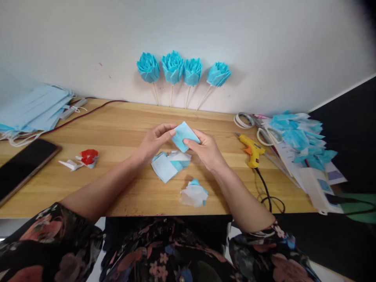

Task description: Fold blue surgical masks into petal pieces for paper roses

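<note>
Between both hands, above the middle of the table, I hold a small blue fabric square (185,136), tilted so one corner points up. My left hand (157,140) pinches its left edge between thumb and fingers. On the opposite side, my right hand (205,148) grips it with the thumb across its front; the fingers behind are hidden. Just below lie several cut squares (165,168), pale and blue, overlapping on the wood. Nearer to me sits a crumpled little pile of white and blue pieces (194,194).
Several blue fabric flowers (172,68) on sticks lean against the wall. To the right are a yellow glue gun (252,149), scissors (266,136), tape (244,120), blue scraps (302,133) and a white power strip (320,188). Leftward lie face masks (38,107), a phone (26,164) and red scraps (88,157).
</note>
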Demonstrator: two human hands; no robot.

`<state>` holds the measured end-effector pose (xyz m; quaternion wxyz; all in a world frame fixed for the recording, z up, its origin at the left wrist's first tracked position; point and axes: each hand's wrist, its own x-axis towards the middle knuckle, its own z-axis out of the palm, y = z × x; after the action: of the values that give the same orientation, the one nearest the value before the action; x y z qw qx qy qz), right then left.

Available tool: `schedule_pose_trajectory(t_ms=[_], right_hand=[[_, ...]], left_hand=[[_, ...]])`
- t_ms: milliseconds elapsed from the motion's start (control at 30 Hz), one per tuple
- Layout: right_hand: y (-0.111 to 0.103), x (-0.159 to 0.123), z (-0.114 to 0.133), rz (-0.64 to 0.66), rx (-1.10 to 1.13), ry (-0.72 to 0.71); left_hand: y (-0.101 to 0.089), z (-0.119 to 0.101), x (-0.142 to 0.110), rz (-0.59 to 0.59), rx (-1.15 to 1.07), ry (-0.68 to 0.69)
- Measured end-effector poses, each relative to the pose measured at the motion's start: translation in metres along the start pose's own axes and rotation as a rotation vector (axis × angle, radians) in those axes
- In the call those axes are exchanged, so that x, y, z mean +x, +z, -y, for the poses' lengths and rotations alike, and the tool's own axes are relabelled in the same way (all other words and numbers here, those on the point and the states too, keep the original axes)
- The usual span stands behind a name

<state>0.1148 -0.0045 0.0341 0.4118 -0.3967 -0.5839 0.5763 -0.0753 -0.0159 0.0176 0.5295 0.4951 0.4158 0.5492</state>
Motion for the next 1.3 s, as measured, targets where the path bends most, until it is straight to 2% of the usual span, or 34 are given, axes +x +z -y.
schedule_pose_trajectory(t_ms=[100,233,433,633,800,900,1067,1167,1300], right_hand=[[-0.001,-0.001,0.001,0.059,-0.015,0.029],[-0.005,0.0,0.001,0.112,0.096,0.106],[-0.007,0.004,-0.001,0.032,0.087,0.113],[-0.003,0.005,0.0,-0.026,-0.006,0.047],[-0.006,0.005,-0.002,-0.016,0.051,0.1],[-0.006,0.005,-0.003,0.0,0.076,0.092],[-0.002,0.004,0.001,-0.061,0.007,0.019],[-0.001,0.004,0.003,-0.091,-0.023,-0.02],[-0.002,0.005,0.002,-0.176,-0.048,-0.045]], left_hand=[[0.003,-0.003,-0.002,0.019,0.004,-0.029],[0.004,-0.008,-0.003,-0.026,-0.023,-0.028],[0.004,-0.009,-0.003,0.01,-0.031,-0.027],[0.005,-0.012,-0.004,0.034,-0.026,-0.037],[0.004,-0.014,-0.005,0.039,-0.017,-0.027],[0.004,-0.014,-0.006,0.098,0.022,-0.076],[0.006,-0.014,-0.008,0.172,0.089,-0.156],[0.006,-0.014,-0.007,0.171,0.095,-0.159],[0.005,-0.014,-0.005,0.11,0.072,-0.141]])
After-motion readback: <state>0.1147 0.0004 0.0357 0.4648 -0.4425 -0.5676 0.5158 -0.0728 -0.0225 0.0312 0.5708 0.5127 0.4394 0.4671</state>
